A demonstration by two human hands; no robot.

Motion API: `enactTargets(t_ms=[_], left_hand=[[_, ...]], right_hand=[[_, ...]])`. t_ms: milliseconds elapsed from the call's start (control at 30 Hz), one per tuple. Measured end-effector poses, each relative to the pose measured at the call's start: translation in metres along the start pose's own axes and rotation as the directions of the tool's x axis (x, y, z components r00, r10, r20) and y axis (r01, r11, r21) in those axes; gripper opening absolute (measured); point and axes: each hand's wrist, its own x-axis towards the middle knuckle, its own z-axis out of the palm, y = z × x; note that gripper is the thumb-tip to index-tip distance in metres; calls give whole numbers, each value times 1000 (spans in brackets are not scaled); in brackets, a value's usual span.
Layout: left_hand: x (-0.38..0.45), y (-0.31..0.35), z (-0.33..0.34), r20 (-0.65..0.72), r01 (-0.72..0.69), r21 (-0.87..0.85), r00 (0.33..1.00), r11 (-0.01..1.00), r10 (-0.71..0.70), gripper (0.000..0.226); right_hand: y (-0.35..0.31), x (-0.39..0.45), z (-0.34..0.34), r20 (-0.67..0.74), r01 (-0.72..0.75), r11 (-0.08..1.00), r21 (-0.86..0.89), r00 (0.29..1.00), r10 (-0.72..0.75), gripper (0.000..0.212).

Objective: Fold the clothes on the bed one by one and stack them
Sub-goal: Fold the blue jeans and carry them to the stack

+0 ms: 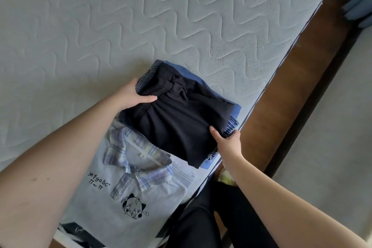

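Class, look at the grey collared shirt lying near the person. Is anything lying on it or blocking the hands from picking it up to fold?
Yes. The stack of black shorts on blue jeans overlaps the shirt's upper edge. Both the left hand and right hand grip that stack, and the left forearm crosses above the shirt.

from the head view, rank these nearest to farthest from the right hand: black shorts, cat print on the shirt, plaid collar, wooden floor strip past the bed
Measured from the right hand:
1. Black shorts: gripped at their near right corner.
2. Plaid collar: left of the hand, on the grey shirt.
3. Cat print: farther left, lower on the shirt.
The wooden floor strip runs along the hand's right; too close to call against the collar.
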Motion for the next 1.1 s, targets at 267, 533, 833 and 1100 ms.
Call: enactTargets(t_ms=[267,533,833,1100], left_hand=[[-37,11,67,-289,-388,776,482,497,827,51],[-38,6,117,15,-287,907,752,308,659,74],[-10,12,122,49,-197,905,929,377,367,96],[-6,13,128,40,-174,896,948,409,315,93]], right_hand=[[10,-5,3,-252,489,743,-458,729,-636,85],[4,4,24,308,682,93,-725,443,-842,76],[3,46,12,322,575,211,-790,682,-656,134],[10,52,15,340,601,183,-778,647,-682,132]])
